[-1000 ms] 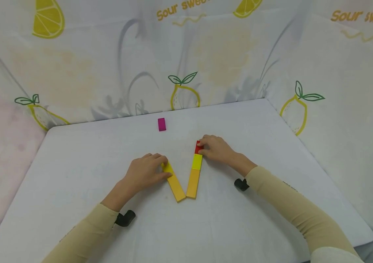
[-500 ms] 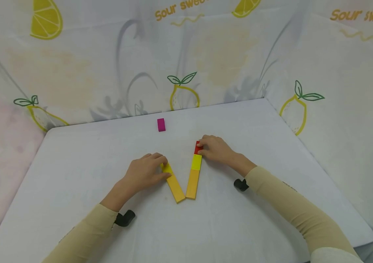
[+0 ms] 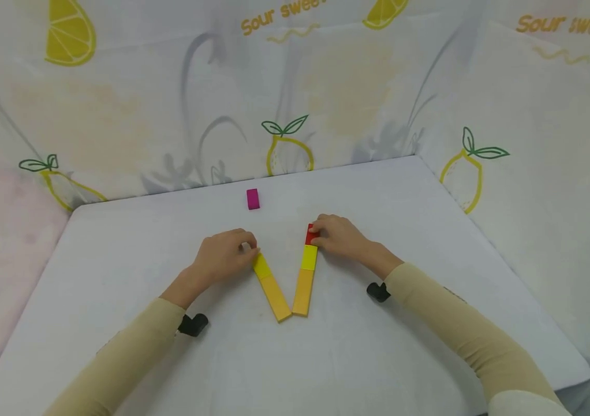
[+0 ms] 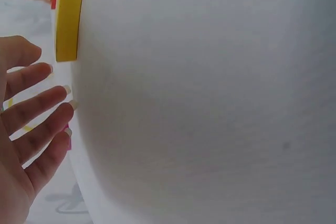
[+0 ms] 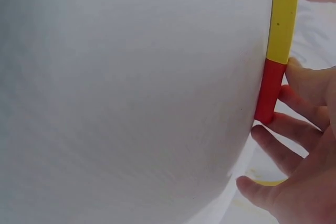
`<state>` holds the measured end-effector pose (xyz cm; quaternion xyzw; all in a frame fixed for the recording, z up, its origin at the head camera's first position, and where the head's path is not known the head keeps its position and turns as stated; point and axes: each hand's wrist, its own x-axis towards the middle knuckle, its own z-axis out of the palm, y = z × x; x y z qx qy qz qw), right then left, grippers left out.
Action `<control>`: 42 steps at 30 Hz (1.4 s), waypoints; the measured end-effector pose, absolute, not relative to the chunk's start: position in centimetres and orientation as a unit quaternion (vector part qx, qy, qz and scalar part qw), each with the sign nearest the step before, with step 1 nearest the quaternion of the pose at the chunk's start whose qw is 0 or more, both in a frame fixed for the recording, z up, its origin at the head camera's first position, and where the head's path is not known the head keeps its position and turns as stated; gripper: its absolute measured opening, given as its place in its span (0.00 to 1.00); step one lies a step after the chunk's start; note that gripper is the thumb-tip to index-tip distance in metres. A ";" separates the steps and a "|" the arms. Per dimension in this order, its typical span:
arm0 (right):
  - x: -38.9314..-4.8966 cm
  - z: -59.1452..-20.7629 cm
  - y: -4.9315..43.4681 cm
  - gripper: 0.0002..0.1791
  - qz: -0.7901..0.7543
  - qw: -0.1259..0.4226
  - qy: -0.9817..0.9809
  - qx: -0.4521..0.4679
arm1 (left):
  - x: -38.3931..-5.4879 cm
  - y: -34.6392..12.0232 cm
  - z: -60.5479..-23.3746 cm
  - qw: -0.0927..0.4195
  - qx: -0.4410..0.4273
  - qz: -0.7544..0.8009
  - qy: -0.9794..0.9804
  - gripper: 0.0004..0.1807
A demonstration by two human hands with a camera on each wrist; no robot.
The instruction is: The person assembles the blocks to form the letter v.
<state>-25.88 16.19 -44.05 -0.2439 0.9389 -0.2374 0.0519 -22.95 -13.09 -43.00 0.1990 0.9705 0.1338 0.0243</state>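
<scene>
Two rows of flat blocks form a V on the white table. The right row has an orange-yellow block [image 3: 302, 293], a bright yellow block [image 3: 309, 257] and a red block [image 3: 309, 236] at the far end. My right hand [image 3: 343, 237] pinches that red block between thumb and fingers. In the left row, a yellow block [image 3: 262, 266] lies end to end with a longer orange-yellow block [image 3: 276, 299]. My left hand [image 3: 224, 254] is just beyond the left row's far end; in the left wrist view its fingers are spread, apart from the blocks, holding nothing.
A magenta block [image 3: 253, 199] lies alone near the table's back edge. Behind the table [image 3: 378, 358] hangs a curtain [image 3: 160, 104] with lemon prints. A black wrist-camera piece [image 3: 193, 325] sits below the left wrist, another [image 3: 378, 292] below the right.
My left hand has let go of the left row's yellow block and moved slightly up and left, uncovering it. The right hand still holds the red block, nearly motionless.
</scene>
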 end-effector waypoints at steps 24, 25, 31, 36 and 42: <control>-26.2 -44.1 15.9 0.16 -0.233 0.055 0.938 -0.251 | -30.4 -14.9 -43.7 0.015 0.139 0.146 0.979 0.13; -26.1 -44.0 15.9 0.16 -0.232 0.054 0.938 -0.250 | -30.6 -14.9 -43.8 0.011 0.139 0.147 0.979 0.13; -26.0 -43.9 16.1 0.17 -0.233 0.059 0.939 -0.246 | -31.4 -14.9 -44.0 -0.004 0.135 0.152 0.979 0.13; -26.0 -43.9 16.2 0.17 -0.236 0.063 0.939 -0.242 | -31.9 -14.9 -44.1 0.005 0.122 0.169 0.978 0.14; -26.0 -43.9 16.2 0.17 -0.243 0.059 0.937 -0.243 | -32.6 -14.8 -43.8 0.016 0.115 0.168 0.979 0.19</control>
